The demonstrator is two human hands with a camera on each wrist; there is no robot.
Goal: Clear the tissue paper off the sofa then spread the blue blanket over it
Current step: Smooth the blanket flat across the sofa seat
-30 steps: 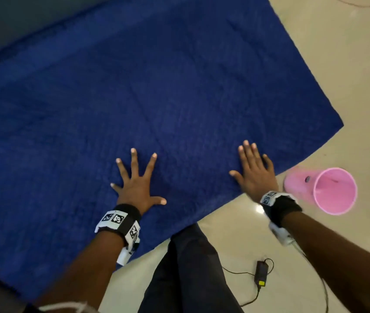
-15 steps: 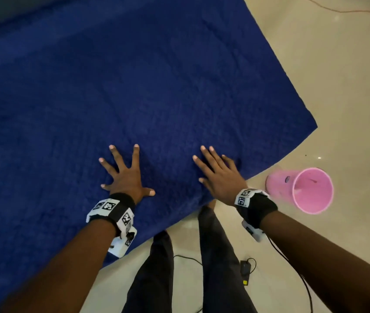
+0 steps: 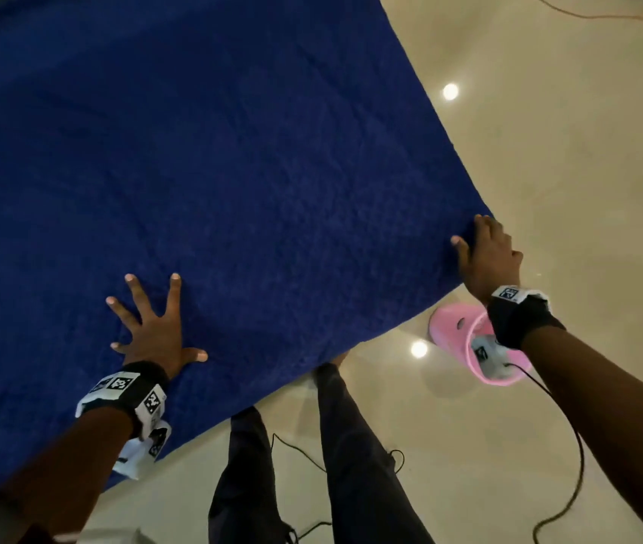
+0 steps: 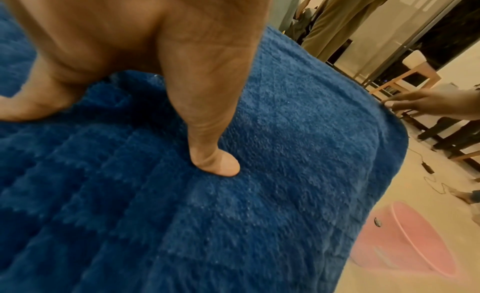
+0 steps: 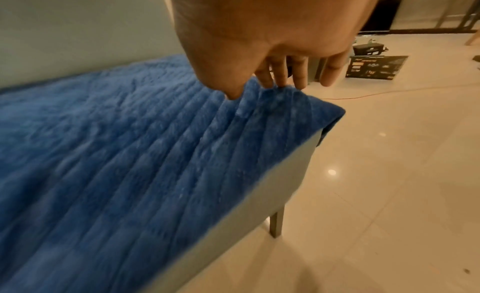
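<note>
Two hands are on the blue blanket (image 3: 213, 170), which from the head view already lies flat over the sofa seat. The left hand (image 3: 154, 331) presses down with fingers splayed and straight, holding nothing. The right hand (image 3: 484, 257) sits at the near right corner, fingers curled over the edge. A pink bin (image 3: 465, 343) lies tipped on the floor (image 3: 547, 190) below it.

From the left wrist, the plush pile dents under the thumb: soft, light, limp stuff, I'd say, best taken at corners or hems.

From the right wrist, the fingers (image 5: 283, 75) bunch the corner, thumb on top, a light pinch. The blanket's long axis seems to run along the sofa (image 5: 272, 186), its ridges leading away from that corner.
</note>
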